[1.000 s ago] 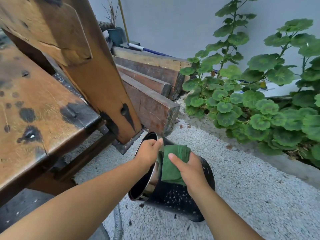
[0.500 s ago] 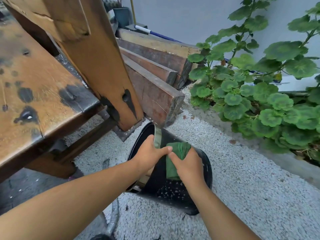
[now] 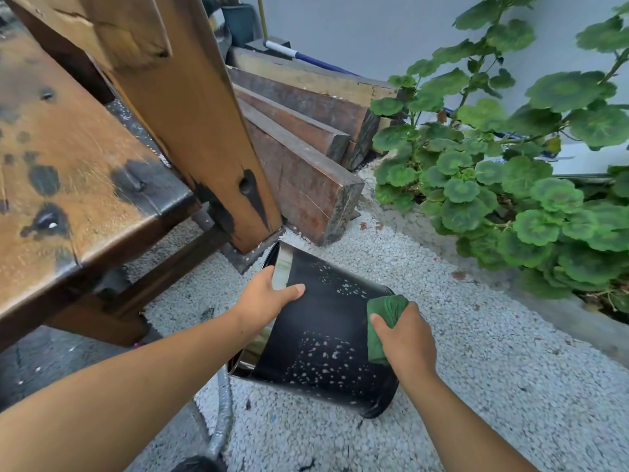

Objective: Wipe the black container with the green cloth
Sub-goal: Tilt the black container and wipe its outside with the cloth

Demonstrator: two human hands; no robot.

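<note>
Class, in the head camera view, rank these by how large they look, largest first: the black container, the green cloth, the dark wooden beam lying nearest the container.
1. Dark wooden beam
2. Black metal container, tilted; nearer the camera, so the first two ranks are unsure
3. Bunched green cloth

- There is one view only, from the camera on my head, so no second view overlaps it.
- It looks forward and steeply down along my two bare forearms, which come in from the bottom edge.
- It sits close: my left hand [image 3: 269, 298] and right hand [image 3: 405, 338] fill the lower middle.
- The wide lens bends the edges; the stained brown wooden bench [image 3: 75, 165] leans in at the left.
- Ahead it reaches the pale grey wall [image 3: 374, 28] and the round-leaved green plant [image 3: 510, 172] at the right, over white pebbled ground [image 3: 493, 369].
</note>
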